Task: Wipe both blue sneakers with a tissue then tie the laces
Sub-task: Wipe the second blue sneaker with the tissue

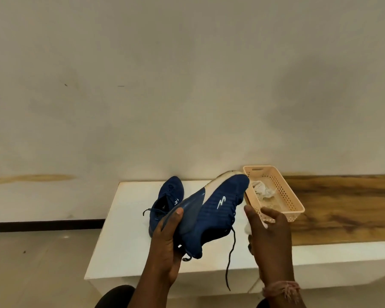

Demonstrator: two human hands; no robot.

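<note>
While the left hand [165, 245] grips one sneaker [211, 216] by its heel, thumb pressed on the sole, the shoe tilts up with its toe toward the basket [295, 202] and a loose lace [230, 261] hangs down between the hands. Just right of it, the right hand [269, 238] curls around a white tissue [248, 228], only partly visible. Beyond the left hand, the second sneaker [167, 196] lies on the white table [125, 230]. Crumpled tissues [262, 190] sit in the basket beyond the right hand.

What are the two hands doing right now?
Left hand: grips the raised blue sneaker at its heel.
Right hand: holds a white tissue.
</note>
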